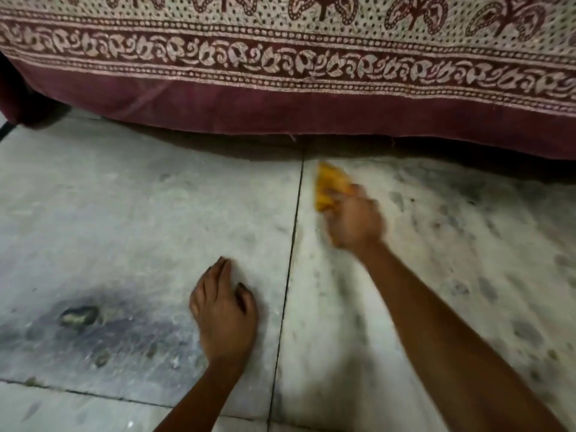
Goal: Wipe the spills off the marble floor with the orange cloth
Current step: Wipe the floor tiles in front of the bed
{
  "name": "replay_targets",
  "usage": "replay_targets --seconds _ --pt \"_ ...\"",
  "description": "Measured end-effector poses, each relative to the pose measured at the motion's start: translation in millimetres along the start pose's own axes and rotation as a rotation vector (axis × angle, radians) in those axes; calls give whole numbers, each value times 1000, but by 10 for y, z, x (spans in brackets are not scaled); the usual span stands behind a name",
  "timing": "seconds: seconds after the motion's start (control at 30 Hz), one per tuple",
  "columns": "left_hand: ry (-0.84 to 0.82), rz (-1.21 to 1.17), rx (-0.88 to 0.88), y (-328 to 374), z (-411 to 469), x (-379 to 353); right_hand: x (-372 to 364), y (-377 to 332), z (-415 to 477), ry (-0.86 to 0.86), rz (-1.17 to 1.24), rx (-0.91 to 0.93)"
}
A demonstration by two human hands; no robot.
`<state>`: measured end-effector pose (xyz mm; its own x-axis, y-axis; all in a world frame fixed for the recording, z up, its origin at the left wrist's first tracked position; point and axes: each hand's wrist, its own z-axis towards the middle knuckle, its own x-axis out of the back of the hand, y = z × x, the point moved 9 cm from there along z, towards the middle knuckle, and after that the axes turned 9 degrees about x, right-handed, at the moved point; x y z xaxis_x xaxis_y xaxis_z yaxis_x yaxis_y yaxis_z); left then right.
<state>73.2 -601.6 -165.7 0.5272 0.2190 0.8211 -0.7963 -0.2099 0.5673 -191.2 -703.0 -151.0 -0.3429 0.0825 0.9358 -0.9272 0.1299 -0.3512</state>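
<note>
My right hand (353,221) grips the bunched orange cloth (328,187) and presses it on the marble floor (156,207), just right of a tile joint and near the hanging bedcover. The hand and cloth are motion-blurred. My left hand (223,307) rests palm down on the floor to the left of the joint, fingers together, holding nothing. A dark grey smudge (103,332) with a small dark lump (79,315) in it lies on the floor left of my left hand.
A maroon and cream patterned bedcover (311,73) hangs across the whole back, its hem just above the floor with dark shadow beneath. Tile joints (293,244) run front to back and across the near left. Grey mottled marks cover the right tile (467,244).
</note>
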Motion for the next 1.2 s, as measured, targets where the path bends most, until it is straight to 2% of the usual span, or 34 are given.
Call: replay_targets --seconds 0.17,0.2,0.27,0.3,0.37,0.43,0.5,0.53,0.6,0.67,0.77,0.83,0.93,1.03,1.1,1.2 --pt "8 -63 12 40 -3 19 769 2178 -912 133 -68 -539" --pt "9 -68 6 52 -13 16 845 2430 -1112 147 -66 -630" --pt "7 -48 -8 62 -29 -4 906 2480 -1235 168 -64 -744" --pt "7 -24 -21 69 -39 -19 841 2310 -1179 152 -65 -733" --pt "20 12 -33 85 -46 -24 643 1625 -958 116 -11 -589" --pt "25 33 -34 93 -48 -19 309 677 -872 28 26 -349" --pt "16 53 -31 77 -43 -13 -32 -244 -1102 -108 -9 -74" --pt "11 52 -36 73 -42 -6 -124 -551 -1313 -118 -36 61" --pt "-10 23 -65 71 -55 1 -117 -766 -1738 -100 -64 187" --pt "-44 15 -99 69 -92 -20 -46 -515 -2013 -121 -82 219" --pt "-100 76 -182 140 -301 -104 311 445 -2178 -33 -164 18" --pt "-139 75 -231 223 -447 -133 705 1244 -2405 90 -228 -248" --pt "-201 32 -311 388 -687 -156 1112 2363 -3231 145 -271 -714" --pt "-253 -3 -431 585 -941 -231 1189 2822 -3705 200 -179 -997" --pt "-288 -40 -477 700 -1079 -309 1059 2681 -3436 189 -150 -1010" --pt "-307 -136 -432 868 -1142 -370 716 1712 -2533 131 -184 -627"
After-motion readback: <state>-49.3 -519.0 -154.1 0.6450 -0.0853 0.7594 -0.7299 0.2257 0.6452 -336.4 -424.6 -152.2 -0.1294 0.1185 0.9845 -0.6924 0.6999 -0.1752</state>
